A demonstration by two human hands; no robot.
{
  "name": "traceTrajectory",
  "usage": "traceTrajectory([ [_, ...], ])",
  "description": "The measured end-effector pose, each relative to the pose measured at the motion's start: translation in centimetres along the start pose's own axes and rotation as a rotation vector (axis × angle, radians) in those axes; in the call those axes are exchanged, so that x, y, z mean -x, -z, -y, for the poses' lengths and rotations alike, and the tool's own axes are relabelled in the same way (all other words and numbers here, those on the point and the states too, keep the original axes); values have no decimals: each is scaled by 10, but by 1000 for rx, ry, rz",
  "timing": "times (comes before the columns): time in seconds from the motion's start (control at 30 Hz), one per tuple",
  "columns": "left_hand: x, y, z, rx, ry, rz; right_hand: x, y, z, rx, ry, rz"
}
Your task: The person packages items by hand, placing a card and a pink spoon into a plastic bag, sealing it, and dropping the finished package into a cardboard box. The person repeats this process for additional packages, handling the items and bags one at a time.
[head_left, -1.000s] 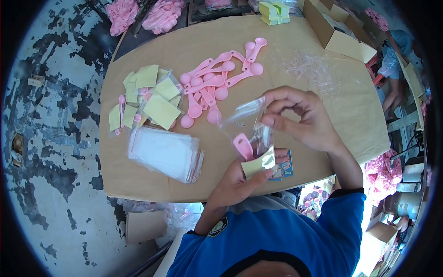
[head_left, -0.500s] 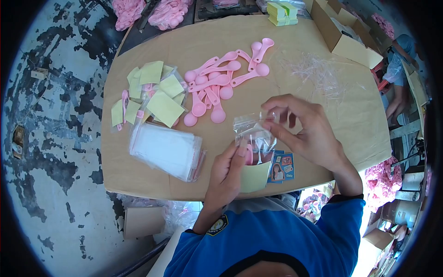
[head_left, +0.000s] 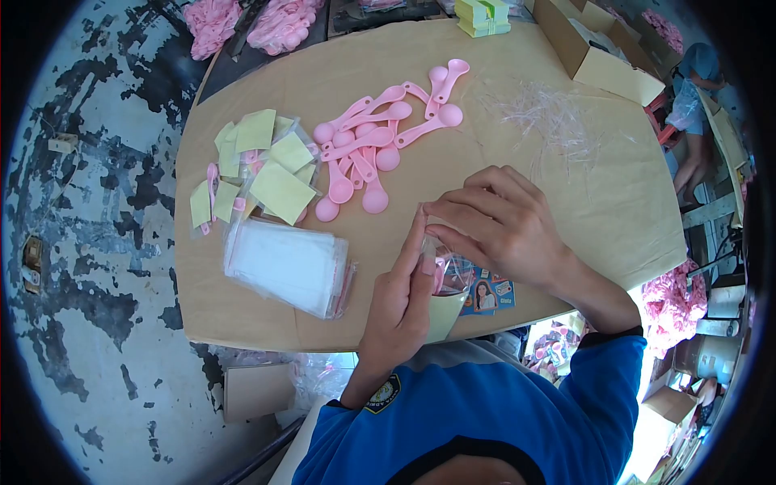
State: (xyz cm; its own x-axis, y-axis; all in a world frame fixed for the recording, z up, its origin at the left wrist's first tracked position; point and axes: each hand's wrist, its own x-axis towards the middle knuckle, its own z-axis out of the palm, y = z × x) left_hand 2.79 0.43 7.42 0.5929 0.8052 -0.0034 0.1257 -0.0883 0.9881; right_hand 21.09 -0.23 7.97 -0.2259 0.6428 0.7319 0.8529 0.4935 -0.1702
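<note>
In the head view a clear plastic zip bag (head_left: 459, 277) stands near the table's front edge, with something pink and a yellow paper (head_left: 444, 315) showing in it. My left hand (head_left: 398, 301) grips the bag's left side, thumb in front. At the bag's top edge my right hand (head_left: 503, 225) has thumb and fingers pinched together, meeting the left fingertips. My fingers hide most of the opening. Just right of the bag lie blue printed cards (head_left: 487, 297). A stack of clear bags (head_left: 284, 265) is left of my left hand.
Pink measuring spoons (head_left: 364, 149) lie heaped mid-table. Filled bags with yellow papers (head_left: 279, 187) are at the left. Thin clear strips (head_left: 554, 125) lie at the right, near a cardboard box (head_left: 594, 52). Yellow paper stacks (head_left: 482, 18) stand at the back. Another person (head_left: 693, 121) sits at far right.
My right hand has moved left and down onto the bag's top edge. My left index finger has stretched up to the top of the bag. The view has shifted slightly.
</note>
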Motion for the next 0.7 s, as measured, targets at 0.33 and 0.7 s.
traceTrajectory([
  [0.33, 3, 9, -1, -68, -32, 43, 3, -7, 2, -64, -28, -11],
  [0.7, 7, 8, 10, 77, 22, 77, 0, -2, -7, -142, -88, 47],
])
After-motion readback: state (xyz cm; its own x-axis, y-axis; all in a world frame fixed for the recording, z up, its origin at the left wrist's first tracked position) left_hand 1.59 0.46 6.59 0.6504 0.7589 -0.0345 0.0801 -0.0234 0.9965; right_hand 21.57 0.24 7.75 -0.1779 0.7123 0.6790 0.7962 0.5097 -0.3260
